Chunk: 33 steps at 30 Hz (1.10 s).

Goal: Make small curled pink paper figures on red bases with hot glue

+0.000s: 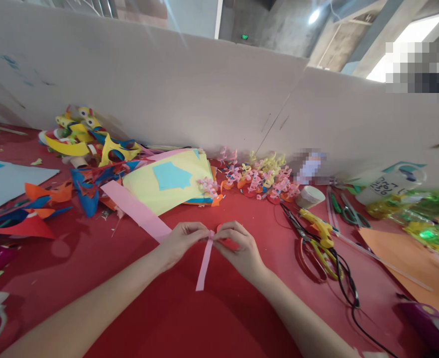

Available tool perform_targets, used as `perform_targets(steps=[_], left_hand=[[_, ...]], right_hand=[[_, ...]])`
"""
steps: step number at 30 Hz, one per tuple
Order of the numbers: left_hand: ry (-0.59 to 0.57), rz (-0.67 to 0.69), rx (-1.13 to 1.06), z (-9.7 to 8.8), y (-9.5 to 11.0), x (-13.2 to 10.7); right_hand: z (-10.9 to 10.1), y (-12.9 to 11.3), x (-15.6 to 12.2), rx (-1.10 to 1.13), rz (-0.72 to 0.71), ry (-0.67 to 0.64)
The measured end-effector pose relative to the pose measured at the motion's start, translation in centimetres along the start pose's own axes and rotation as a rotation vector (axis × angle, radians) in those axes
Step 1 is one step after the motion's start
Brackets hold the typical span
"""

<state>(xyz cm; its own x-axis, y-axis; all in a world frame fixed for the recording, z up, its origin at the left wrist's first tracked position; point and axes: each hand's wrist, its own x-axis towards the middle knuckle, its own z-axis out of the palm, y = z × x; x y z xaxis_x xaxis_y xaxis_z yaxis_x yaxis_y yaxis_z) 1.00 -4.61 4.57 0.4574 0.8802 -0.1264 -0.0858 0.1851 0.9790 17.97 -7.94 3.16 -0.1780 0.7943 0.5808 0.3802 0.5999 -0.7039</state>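
Note:
Between my two hands, over the red table, a narrow pink paper strip (204, 268) hangs down with its upper end pinched. My left hand (182, 238) closes thumb and fingers on that upper end from the left. From the other side my right hand (242, 248) pinches the same end, where the paper looks knotted or folded. Part of a small red round piece (220, 228) shows behind my right fingers. A wider pink paper strip (137, 209) lies beyond my left hand, partly hidden by it.
Yellow paper sheets (167, 184) with a blue cutout lie behind my hands. Several small pink and yellow paper curls (257, 179) stand by the white partition (204, 89). To the right are scissors (312, 248), a yellow glue gun (318, 226), a tape roll (310, 197) and orange paper (409, 253).

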Motion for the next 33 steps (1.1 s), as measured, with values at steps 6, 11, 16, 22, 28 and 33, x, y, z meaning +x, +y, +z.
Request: perform_targets(steps=[6,11,16,22,28,33], left_hand=[[-0.021,0.000,-0.048,0.02,0.14,-0.03],[-0.018,-0.004,-0.019,0.07,0.22,-0.10],[-0.005,-0.013,-0.031,0.28,0.52,-0.19],[-0.044,-0.020,-0.123,0.15,0.36,-0.14],[-0.051,-0.032,-0.144,-0.04,0.16,-0.11],[-0.055,-0.019,-0.136,0.06,0.24,-0.15]], right_hand=[[0.00,-0.19,0.04,0.053,0.040,0.007],[-0.02,-0.20,0.02,0.028,0.021,-0.008],[-0.03,-0.27,0.06,0.041,0.006,-0.009],[-0.06,-0.20,0.01,0.034,-0.015,-0.001],[-0.07,-0.21,0.00,0.058,0.001,0.012],[-0.04,-0.53,0.00,0.098,0.033,-0.002]])
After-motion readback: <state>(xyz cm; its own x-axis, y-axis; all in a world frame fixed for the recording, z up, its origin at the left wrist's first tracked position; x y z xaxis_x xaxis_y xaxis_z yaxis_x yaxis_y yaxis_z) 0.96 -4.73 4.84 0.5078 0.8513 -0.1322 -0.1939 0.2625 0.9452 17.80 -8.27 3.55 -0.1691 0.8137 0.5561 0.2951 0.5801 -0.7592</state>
